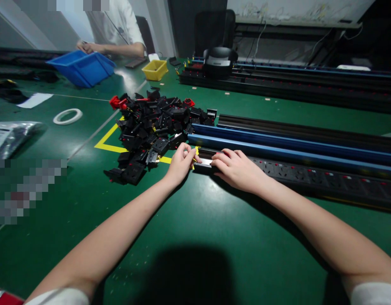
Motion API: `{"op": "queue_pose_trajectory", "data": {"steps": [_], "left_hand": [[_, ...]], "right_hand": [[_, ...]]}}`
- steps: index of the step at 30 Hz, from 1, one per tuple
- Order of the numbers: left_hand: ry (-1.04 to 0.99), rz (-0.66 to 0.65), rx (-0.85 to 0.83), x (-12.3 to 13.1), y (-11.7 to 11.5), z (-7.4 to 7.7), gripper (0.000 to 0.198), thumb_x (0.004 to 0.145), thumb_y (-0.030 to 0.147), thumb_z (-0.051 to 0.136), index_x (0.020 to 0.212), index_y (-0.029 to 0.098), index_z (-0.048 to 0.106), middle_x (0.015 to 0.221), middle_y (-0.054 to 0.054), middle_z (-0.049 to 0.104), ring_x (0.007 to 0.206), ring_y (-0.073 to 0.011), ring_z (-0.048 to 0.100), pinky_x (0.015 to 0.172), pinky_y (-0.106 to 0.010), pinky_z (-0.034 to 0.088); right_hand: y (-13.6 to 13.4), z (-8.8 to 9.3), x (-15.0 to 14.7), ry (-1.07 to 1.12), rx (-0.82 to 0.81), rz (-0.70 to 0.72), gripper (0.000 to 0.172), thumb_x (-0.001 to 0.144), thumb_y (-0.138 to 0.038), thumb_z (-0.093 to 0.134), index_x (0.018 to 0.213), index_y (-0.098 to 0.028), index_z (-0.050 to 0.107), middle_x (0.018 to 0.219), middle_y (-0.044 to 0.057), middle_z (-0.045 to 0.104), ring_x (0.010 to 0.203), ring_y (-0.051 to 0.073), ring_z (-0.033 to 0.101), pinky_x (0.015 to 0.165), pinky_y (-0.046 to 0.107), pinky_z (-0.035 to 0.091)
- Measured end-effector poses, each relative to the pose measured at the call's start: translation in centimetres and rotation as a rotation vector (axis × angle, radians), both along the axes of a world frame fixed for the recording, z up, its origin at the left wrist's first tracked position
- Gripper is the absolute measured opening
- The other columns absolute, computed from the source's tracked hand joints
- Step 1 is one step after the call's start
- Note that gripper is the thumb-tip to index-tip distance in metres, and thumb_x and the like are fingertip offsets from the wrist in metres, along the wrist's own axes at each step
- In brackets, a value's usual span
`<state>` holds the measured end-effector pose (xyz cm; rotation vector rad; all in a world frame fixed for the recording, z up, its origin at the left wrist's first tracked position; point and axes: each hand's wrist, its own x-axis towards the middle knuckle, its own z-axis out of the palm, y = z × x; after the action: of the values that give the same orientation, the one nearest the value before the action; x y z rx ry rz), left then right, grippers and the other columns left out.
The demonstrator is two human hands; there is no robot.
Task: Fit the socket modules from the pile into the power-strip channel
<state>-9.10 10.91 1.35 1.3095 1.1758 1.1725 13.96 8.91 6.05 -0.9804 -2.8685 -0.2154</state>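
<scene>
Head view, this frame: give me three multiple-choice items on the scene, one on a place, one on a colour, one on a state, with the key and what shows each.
1. Where does the pile of black socket modules lie?
A. inside the blue bin
B. on the green table, left of the near end of the power strip
C. on the black chair

2. What colour is the small bin beyond the pile?
A. yellow
B. white
C. red

3. How are the person's hands placed?
A. both raised off the table
B. one inside the plastic bag
C. both at the near end of the power strip

Key: 
1 B, the pile sits on the green table across a yellow tape mark.
2 A, it is yellow, while the blue bin stands further left.
3 C, the left hand and right hand both touch the end of the power strip.
</scene>
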Motion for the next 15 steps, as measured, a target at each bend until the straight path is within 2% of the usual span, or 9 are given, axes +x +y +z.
{"op": "queue_pose_trajectory", "data": {"steps": [4, 10, 15], "left_hand": [[0.021, 0.007, 0.024, -0.03, 0.01, -0.08, 0.030, 0.095, 0.042, 0.057, 0.079, 0.024, 0.039, 0.064, 0.003, 0.068, 0.057, -0.0119, 0.057, 0.059, -0.024, 0.042], [0.072, -0.005, 0.075, -0.20, 0.13, -0.21, 0.037, 0.096, 0.044, 0.060, 0.072, 0.023, 0.042, 0.063, 0.003, 0.064, 0.060, -0.0118, 0.057, 0.062, -0.025, 0.043], [0.173, 0.013, 0.108, -0.28, 0.04, 0.04, 0.046, 0.098, 0.052, 0.056, 0.065, 0.020, 0.053, 0.062, 0.000, 0.061, 0.058, -0.0116, 0.051, 0.060, -0.026, 0.039]], "right_hand": [[-0.05, 0.00, -0.07, -0.024, 0.045, -0.028, 0.024, 0.103, -0.033, 0.058, 0.115, -0.013, 0.062, 0.123, 0.016, 0.067, 0.116, 0.032, 0.058, 0.086, 0.038, 0.042], [-0.17, -0.36, 0.00, -0.050, 0.116, -0.002, 0.023, 0.105, -0.034, 0.053, 0.111, -0.015, 0.063, 0.122, 0.015, 0.067, 0.118, 0.033, 0.056, 0.086, 0.038, 0.039], [-0.27, -0.61, -0.11, -0.083, 0.180, 0.007, 0.025, 0.106, -0.034, 0.049, 0.108, -0.015, 0.065, 0.118, 0.015, 0.068, 0.115, 0.034, 0.057, 0.084, 0.039, 0.037]]}}
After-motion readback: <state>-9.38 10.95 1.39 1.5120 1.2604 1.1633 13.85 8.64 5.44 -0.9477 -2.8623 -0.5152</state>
